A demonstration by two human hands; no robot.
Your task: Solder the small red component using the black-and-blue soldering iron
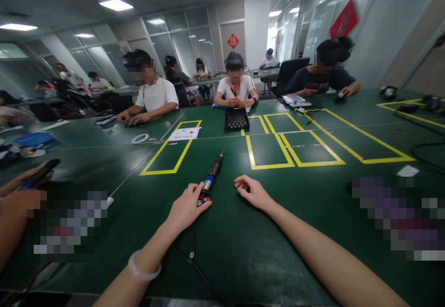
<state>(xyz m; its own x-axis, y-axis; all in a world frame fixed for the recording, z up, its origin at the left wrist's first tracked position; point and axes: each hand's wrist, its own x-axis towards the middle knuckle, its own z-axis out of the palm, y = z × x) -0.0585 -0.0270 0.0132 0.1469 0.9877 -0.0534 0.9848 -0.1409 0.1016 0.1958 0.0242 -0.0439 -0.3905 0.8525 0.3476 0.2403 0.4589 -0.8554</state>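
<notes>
An electric screwdriver (212,174) with a dark body, a blue band and a thin bit lies on the green table, its bit pointing away from me. My left hand (186,207) grips its rear end, where red and orange parts show beside the thumb. To the right of the tool, my right hand (255,192) rests on the table, fingers loosely curved and apart from the thumb, with nothing in them. A dark cable (200,270) runs over the table near my left wrist.
Yellow tape outlines (271,166) mark the green table (222,260). A paper sheet (184,133) and a tape roll (140,138) lie left of centre. Across sits a person behind a black tray (237,120). Another person's hand (21,182) holds a dark tool at left.
</notes>
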